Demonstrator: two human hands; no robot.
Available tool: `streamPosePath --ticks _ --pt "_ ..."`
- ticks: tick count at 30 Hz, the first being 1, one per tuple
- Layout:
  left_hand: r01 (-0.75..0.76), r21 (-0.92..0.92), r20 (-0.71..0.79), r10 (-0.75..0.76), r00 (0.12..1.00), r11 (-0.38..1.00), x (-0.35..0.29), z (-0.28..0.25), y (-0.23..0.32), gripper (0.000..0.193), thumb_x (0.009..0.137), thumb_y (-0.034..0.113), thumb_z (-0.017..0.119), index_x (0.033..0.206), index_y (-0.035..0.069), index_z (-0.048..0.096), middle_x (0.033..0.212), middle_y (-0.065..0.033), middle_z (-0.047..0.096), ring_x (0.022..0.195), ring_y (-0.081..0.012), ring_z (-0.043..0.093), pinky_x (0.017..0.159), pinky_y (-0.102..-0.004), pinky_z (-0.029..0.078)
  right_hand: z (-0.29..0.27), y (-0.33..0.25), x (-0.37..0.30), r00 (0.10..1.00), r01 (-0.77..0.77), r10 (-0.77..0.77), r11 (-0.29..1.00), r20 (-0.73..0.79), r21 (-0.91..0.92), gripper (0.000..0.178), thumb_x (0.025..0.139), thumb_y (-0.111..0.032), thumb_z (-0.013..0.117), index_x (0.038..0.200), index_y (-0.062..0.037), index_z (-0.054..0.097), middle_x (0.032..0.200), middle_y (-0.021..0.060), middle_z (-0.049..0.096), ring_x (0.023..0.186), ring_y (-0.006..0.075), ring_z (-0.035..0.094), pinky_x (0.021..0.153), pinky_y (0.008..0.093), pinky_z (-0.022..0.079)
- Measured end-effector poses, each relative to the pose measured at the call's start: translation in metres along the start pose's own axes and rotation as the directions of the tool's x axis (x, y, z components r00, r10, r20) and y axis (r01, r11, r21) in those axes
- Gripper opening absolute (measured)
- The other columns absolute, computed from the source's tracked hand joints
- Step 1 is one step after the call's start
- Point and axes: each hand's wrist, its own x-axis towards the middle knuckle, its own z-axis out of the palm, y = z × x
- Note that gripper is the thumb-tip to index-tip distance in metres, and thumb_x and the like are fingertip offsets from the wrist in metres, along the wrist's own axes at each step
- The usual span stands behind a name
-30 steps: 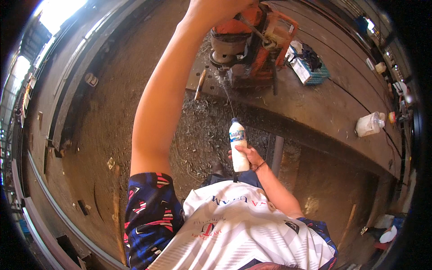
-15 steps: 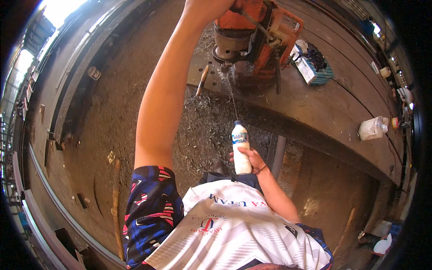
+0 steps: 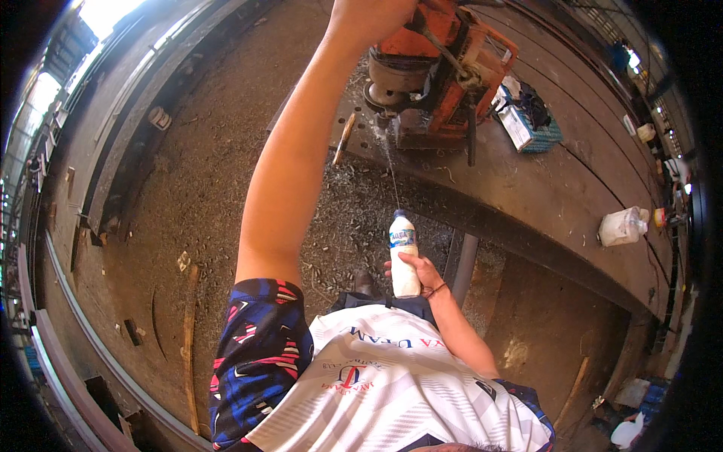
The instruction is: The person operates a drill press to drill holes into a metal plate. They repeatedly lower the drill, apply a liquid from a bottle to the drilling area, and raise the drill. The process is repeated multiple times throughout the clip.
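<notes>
My right hand (image 3: 419, 273) is wrapped round a plastic squeeze bottle (image 3: 405, 260) with a blue cap, filled with white liquid. The bottle stands nearly upright in front of my waist. From its cap a thin jet runs up and away to the cutter (image 3: 384, 102) under an orange drilling machine (image 3: 425, 53). White splashes show where the jet lands. My left arm stretches far forward, and my left hand (image 3: 370, 21) is at the machine's left side; its fingers are cut off by the upper edge. The machine stands on a dark steel beam (image 3: 452, 167).
Beside the cutter a wooden-handled brush or stick (image 3: 345, 138) lies on the steel. To the right are a teal-and-white box (image 3: 527, 129) with dark cloth and a whitish jug (image 3: 623, 227). Metal chips cover the ground (image 3: 331, 226). A small bucket (image 3: 159, 117) lies at far left.
The view has shifted slightly, so machine, left arm and bottle appear a little further right and lower. The jet still runs from bottle to cutter, and my right hand keeps its grip.
</notes>
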Motion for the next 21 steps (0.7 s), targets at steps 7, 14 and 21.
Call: streamPosePath --ticks 7,14,21 --pt "-0.079 0.018 -0.032 0.079 0.996 0.997 0.000 0.006 -0.003 0.036 0.098 0.029 0.062 0.085 -0.003 0.073 0.063 -0.0013 0.064 0.057 -0.0072 0.061 0.052 -0.0231 0.048 0.003 0.002 0.000 0.987 0.159 -0.161 0.984 -0.016 -0.075 0.044 0.088 -0.024 0.071 0.120 0.0017 0.057 0.102 0.0161 0.070 0.087 0.0251 0.072 0.074 0.0378 0.061" --pt "-0.054 0.002 -0.051 0.054 0.997 0.999 -0.001 0.002 -0.005 0.036 0.099 0.029 0.062 0.083 -0.001 0.073 0.064 -0.0015 0.065 0.056 -0.0067 0.060 0.053 -0.0229 0.048 0.005 -0.003 0.001 0.997 0.071 -0.071 0.997 0.008 -0.030 0.047 0.089 -0.024 0.070 0.124 0.0025 0.053 0.104 0.0188 0.070 0.087 0.0274 0.072 0.072 0.0390 0.061" --pt "-0.106 -0.069 -0.086 0.100 0.991 0.992 -0.001 0.005 -0.012 0.035 0.098 0.030 0.063 0.082 0.001 0.073 0.061 -0.0002 0.063 0.054 -0.0057 0.058 0.049 -0.0213 0.041 0.004 0.001 0.001 1.000 0.017 -0.017 1.000 -0.021 -0.021 0.046 0.090 -0.024 0.068 0.124 0.0035 0.054 0.105 0.0195 0.070 0.087 0.0281 0.073 0.070 0.0392 0.062"
